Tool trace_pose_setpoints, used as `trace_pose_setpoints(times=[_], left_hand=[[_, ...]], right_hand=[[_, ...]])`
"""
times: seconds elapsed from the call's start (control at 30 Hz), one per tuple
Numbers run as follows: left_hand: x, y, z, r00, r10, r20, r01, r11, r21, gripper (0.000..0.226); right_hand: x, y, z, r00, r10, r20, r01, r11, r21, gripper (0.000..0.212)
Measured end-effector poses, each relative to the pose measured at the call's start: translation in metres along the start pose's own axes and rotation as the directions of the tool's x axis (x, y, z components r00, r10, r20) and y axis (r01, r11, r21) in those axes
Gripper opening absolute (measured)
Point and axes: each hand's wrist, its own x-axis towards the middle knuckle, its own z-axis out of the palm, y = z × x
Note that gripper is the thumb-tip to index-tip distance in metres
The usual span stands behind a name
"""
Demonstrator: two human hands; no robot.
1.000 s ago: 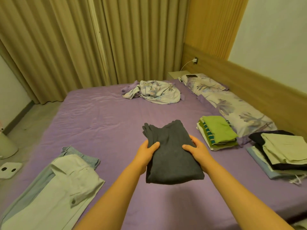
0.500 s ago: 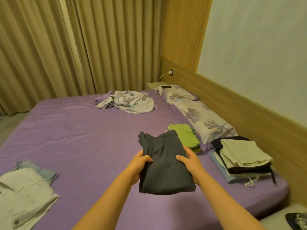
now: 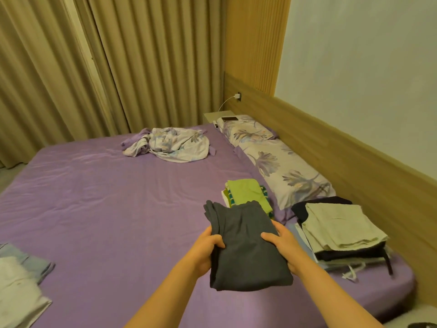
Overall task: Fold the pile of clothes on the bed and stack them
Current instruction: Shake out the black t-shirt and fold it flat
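You've swung the folded dark grey garment [image 3: 246,247], gripped at both edges by left hand [image 3: 205,249] and right hand [image 3: 285,246], rightward toward the green-topped folded stack [image 3: 246,194], probably its destination.

We find no readable text, label, brand, number or sign anywhere in this view.
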Motion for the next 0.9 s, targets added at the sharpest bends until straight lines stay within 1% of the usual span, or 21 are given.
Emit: trace_pose_setpoints(times=[0.13, 0.33, 0.43, 0.57, 0.67, 0.83, 0.9], left_hand=[[0.035, 0.006, 0.002, 0.998, -0.038, 0.054, 0.036, 0.999, 0.033, 0.049], [0.101, 0.017, 0.018, 0.995, -0.078, 0.057, 0.074, 0.995, 0.070, 0.050], [0.144, 0.020, 0.030, 0.997, -0.080, 0.021, 0.078, 0.992, 0.100, 0.054], [0.203, 0.025, 0.049, 0.993, -0.088, -0.073, 0.095, 0.990, 0.100, 0.059], [0.251, 0.040, 0.062, 0.985, -0.082, -0.153, 0.096, 0.992, 0.084, 0.059], [0.321, 0.077, 0.073, 0.983, -0.017, -0.184, 0.029, 0.998, 0.062, 0.064], [0.348, 0.079, 0.070, 0.969, -0.027, -0.245, 0.046, 0.996, 0.073, 0.064]], right_hand=[[0.025, 0.004, -0.011, 0.999, 0.018, -0.032, -0.018, 1.000, -0.010, 0.049], [0.085, 0.004, -0.037, 0.997, 0.072, -0.040, -0.072, 0.997, -0.007, 0.049], [0.129, 0.007, -0.054, 0.994, 0.096, -0.051, -0.097, 0.995, -0.019, 0.049], [0.198, 0.006, -0.077, 0.992, 0.124, -0.001, -0.124, 0.990, -0.067, 0.053], [0.252, -0.004, -0.091, 0.995, 0.095, 0.032, -0.091, 0.989, -0.116, 0.055], [0.336, -0.021, -0.110, 0.999, 0.024, 0.032, -0.021, 0.996, -0.084, 0.055], [0.368, -0.013, -0.111, 1.000, 0.017, 0.025, -0.013, 0.989, -0.145, 0.057]])
